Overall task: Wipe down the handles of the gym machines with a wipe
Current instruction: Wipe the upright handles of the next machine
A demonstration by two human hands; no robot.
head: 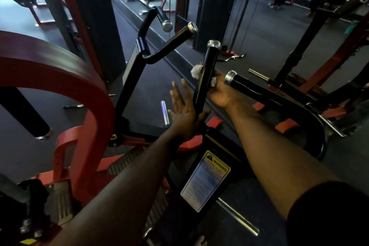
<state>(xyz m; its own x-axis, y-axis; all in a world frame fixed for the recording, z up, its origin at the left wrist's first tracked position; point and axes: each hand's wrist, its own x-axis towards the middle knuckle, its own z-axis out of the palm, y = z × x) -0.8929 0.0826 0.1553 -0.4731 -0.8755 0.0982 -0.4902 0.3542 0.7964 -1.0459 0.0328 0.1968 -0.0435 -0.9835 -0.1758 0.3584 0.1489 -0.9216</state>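
Observation:
An upright black handle point(207, 66) with a chrome cap rises in the middle of the head view. My right hand point(220, 91) grips it partway down, with a white wipe point(196, 71) wrapped round the bar and showing on both sides. My left hand point(184, 109) is lower on the same handle, fingers straight and spread, thumb against the bar's base. A second black handle point(251, 88) points out just right of my right hand. Two more black handles point(175, 39) stand further left.
A red curved frame point(65, 78) of the machine fills the left. A warning label point(205, 179) sits on the black post below the handles. Chrome bars point(164, 114) lie on the dark floor. A mirror wall point(259, 16) stands behind, with other machines around.

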